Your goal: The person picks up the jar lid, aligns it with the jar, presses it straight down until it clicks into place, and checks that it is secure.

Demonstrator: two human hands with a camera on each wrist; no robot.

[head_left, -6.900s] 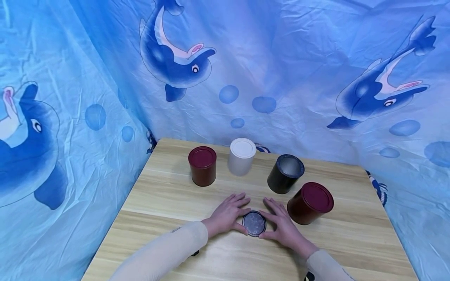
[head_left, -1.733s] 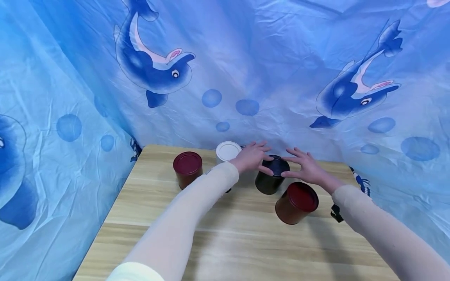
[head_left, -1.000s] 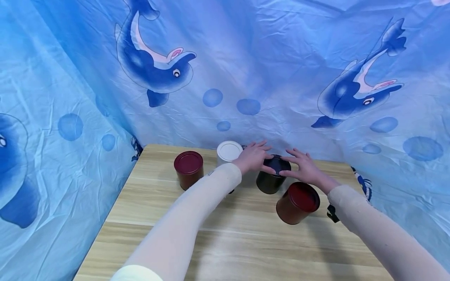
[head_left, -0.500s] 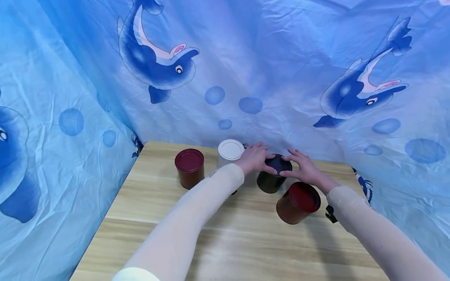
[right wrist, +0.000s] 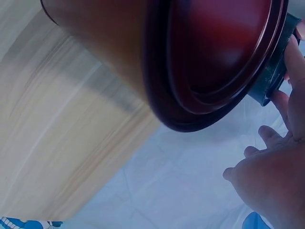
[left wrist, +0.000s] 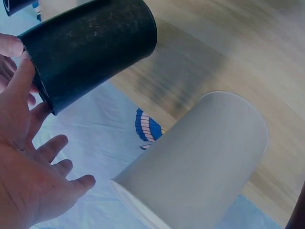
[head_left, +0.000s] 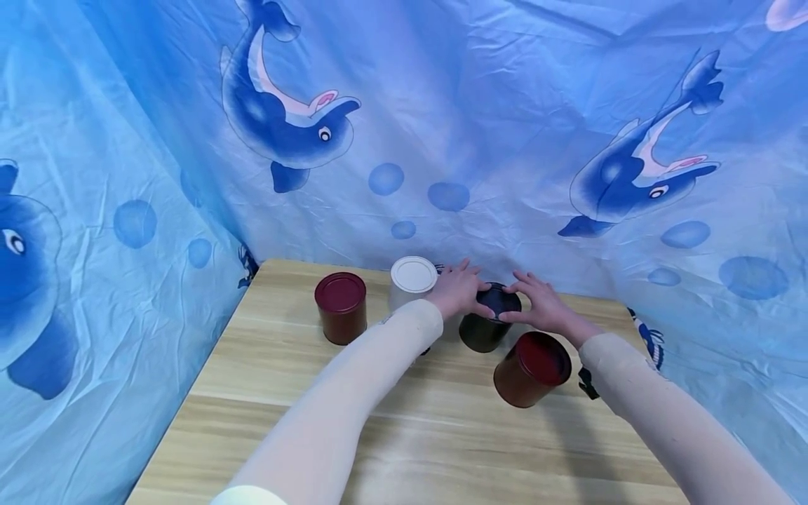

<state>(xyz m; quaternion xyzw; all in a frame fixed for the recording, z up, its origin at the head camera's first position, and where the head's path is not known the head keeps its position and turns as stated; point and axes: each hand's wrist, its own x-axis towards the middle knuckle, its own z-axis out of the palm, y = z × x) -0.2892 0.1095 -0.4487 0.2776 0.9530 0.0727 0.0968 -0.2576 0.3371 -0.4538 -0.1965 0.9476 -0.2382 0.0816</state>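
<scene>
A black lid sits on top of the black can, which stands upright toward the back of the table. My left hand grips the lid's left edge with thumb and forefinger; the other fingers spread off to the side. From the right, my right hand holds the opposite edge the same way. The left wrist view shows the fingertips right at the rim of the black can. In the right wrist view a dark red can hides most of the black one.
A lidded white can stands just left of my left hand, partly behind it. Farther left is another dark red can. The near dark red can stands below my right wrist. A blue dolphin-print curtain hangs behind the wooden table.
Several seconds ago both hands held the black lid on the table and the black can was uncovered; now the lid is on the can. Over the last second the hands stay at its rim, barely shifting.
</scene>
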